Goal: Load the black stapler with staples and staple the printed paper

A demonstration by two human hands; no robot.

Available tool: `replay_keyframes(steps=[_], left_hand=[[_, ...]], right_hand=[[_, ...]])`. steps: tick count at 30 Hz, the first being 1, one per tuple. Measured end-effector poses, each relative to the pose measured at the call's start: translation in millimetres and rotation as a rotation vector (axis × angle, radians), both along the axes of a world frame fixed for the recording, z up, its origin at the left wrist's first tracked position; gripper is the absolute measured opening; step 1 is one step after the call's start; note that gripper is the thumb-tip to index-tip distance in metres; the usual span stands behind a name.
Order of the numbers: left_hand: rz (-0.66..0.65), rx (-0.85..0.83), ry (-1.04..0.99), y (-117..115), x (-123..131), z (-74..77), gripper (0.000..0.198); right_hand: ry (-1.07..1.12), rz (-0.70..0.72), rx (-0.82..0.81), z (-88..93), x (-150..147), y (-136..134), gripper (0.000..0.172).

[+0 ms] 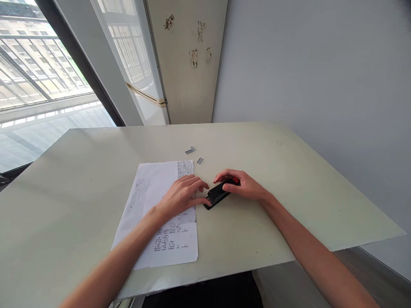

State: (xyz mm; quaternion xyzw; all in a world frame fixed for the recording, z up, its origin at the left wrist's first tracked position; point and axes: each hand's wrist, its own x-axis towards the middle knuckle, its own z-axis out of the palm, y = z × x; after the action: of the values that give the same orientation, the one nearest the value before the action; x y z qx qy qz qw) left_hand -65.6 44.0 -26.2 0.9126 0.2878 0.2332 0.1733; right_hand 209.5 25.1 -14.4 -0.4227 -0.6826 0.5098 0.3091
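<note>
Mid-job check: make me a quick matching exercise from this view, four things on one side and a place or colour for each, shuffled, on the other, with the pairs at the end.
1. Stapler
2. Paper
3. Staples
4. Right hand

A. Silver, near the paper's far right corner
B. White with print
C. At the stapler's red-marked end
D. Black with a bit of red

Pairs: 1-D, 2-B, 3-A, 4-C

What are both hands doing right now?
Left hand: partly open, thumb at one end of the black stapler.
Right hand: holding the black stapler.
</note>
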Motion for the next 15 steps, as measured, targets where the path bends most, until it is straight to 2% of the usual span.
replay_keyframes(steps=[3, 6, 9, 13, 15], left_hand=[[0.081, -0.016, 0.022, 14.0, -16.2, 8.0, 0.052], [0.312, 0.018, 0.077, 33.2, -40.5, 9.4, 0.047], [0.491, 0.078, 0.184, 47.7, -59.6, 4.4, 0.047], [0.627, 0.163, 0.279, 52.7, -63.6, -4.1, 0.045], [0.660, 0.143, 0.260, 52.8, -60.8, -7.3, 0.044]], right_hand=[[-0.049, 0.039, 0.053, 1.5, 2.4, -0.3, 0.037], [-0.060, 0.029, 0.039, 0.8, 3.3, -0.2, 0.035], [-0.043, 0.015, -0.009, -0.6, 2.7, -0.3, 0.034], [-0.032, 0.008, -0.047, -1.0, 1.5, -1.4, 0.034], [-0.030, 0.008, -0.052, -0.7, 1.3, -1.9, 0.034]])
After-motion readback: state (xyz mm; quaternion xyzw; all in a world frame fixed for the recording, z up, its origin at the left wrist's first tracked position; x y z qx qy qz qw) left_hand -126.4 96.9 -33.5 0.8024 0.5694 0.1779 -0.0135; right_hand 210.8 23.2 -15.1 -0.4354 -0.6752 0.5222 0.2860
